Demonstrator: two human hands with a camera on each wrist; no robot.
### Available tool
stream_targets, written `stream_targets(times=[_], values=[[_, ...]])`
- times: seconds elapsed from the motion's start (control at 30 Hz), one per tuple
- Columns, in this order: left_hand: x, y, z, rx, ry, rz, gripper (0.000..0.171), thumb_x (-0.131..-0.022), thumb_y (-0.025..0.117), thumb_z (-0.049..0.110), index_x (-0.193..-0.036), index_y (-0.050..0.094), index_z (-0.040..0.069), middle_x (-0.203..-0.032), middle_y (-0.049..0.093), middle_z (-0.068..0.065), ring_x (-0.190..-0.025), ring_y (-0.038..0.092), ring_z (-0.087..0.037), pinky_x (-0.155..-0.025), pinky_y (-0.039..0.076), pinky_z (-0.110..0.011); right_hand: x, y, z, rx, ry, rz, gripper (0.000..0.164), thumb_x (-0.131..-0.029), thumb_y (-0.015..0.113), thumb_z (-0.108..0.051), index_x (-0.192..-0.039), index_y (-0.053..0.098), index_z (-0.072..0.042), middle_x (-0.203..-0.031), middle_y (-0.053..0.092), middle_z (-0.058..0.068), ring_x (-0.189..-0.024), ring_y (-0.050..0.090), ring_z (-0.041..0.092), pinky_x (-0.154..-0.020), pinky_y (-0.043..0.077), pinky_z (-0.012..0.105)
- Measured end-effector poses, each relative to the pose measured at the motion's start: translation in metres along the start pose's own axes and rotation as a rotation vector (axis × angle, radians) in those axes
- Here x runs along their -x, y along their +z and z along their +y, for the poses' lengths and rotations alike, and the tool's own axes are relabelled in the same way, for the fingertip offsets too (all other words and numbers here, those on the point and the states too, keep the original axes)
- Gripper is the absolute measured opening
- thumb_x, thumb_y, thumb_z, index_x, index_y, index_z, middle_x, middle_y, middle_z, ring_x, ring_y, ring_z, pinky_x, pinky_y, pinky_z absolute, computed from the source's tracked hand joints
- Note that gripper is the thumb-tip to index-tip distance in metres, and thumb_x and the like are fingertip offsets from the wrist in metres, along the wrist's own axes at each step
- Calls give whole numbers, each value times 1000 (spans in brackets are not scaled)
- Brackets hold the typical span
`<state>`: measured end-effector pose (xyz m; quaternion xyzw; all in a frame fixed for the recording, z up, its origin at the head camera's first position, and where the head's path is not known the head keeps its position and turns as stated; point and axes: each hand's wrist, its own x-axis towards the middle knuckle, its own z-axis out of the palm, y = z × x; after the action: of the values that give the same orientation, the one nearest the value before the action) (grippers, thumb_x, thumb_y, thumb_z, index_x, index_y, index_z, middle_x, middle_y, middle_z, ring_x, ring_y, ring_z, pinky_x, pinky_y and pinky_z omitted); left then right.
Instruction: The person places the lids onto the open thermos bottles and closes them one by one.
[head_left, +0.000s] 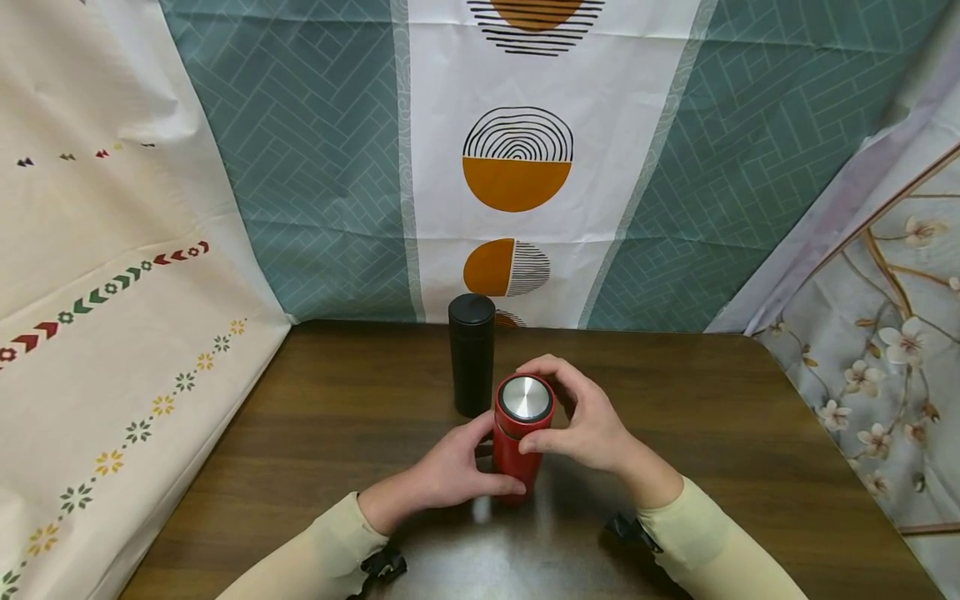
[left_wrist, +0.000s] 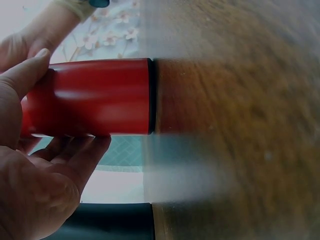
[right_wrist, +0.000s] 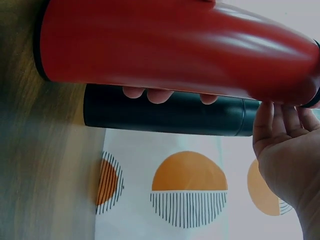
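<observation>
A red thermos flask [head_left: 517, 462] with a black-rimmed, brushed-silver lid top [head_left: 526, 398] stands upright on the wooden table, its dark base ring at the tabletop in the left wrist view. My left hand [head_left: 448, 469] grips its body from the left, thumb across the near side and fingers around the back. Up at the lid, my right hand [head_left: 596, 427] holds the flask from the right, thumb in front and fingers behind. Just behind and to the left is a black thermos flask [head_left: 472, 367], upright with its lid on; neither hand is on it.
The wooden table [head_left: 360, 392] runs back to a teal and white patterned cloth [head_left: 330, 167]. A cream embroidered cloth [head_left: 97, 350] borders the left side, and a floral cloth [head_left: 892, 392] the right. Dark straps [head_left: 384, 565] sit at both wrists.
</observation>
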<state>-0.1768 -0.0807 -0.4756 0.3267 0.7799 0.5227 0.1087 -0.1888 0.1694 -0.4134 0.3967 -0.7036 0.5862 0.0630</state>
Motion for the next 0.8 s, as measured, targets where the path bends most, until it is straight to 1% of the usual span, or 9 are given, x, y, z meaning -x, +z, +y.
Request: stream_targets(times=[0.1,0.23,0.33,0.43,0.57,0.63,0.8], values=[[0,0,0,-9,-3,3,74,-90,96,32,-152,56,38,-144,67,19,-137,63,-11,-119,51,-46,0,-1,1,-32,-10,-32,81,-82,100,-13,-151,58,-7,-140,68,13,-129,65,29,-115,52,37],[1,0,1,-5,-5,1,74,-90,96,32,-152,56,37,-144,67,18,-137,63,-12,-119,51,-46,-1,-4,3,-115,-35,-110,84,-96,90,-29,-164,47,-2,-152,63,18,-139,62,31,-122,46,38],[1,1,1,-2,-3,5,73,-91,96,33,-152,56,35,-144,68,16,-137,63,-14,-118,52,-47,-2,-5,4,-158,-75,-158,81,-103,82,-28,-166,41,4,-156,60,22,-141,60,33,-122,46,39],[1,1,1,6,-4,10,73,-91,96,33,-152,57,34,-144,68,14,-137,64,-15,-118,52,-48,-3,-6,5,-160,-108,-173,75,-103,78,-16,-164,42,7,-155,60,24,-141,61,33,-122,46,40],[0,2,1,16,-2,8,73,-91,96,31,-153,57,32,-144,68,13,-137,64,-16,-118,52,-50,-2,-7,2,-129,-96,-149,70,-97,77,-4,-161,51,3,-151,64,21,-139,62,32,-121,47,39],[0,2,0,14,2,6,73,-91,96,31,-153,57,32,-145,68,12,-136,64,-16,-118,52,-51,-2,-7,1,-113,-72,-132,68,-95,79,-3,-159,55,-1,-148,66,18,-137,63,31,-121,48,39],[1,2,0,2,7,12,71,-91,96,32,-151,57,32,-144,68,13,-135,64,-15,-117,52,-49,-1,-7,0,-75,-44,-100,66,-92,83,-3,-153,60,-3,-142,69,15,-131,64,32,-119,49,42]])
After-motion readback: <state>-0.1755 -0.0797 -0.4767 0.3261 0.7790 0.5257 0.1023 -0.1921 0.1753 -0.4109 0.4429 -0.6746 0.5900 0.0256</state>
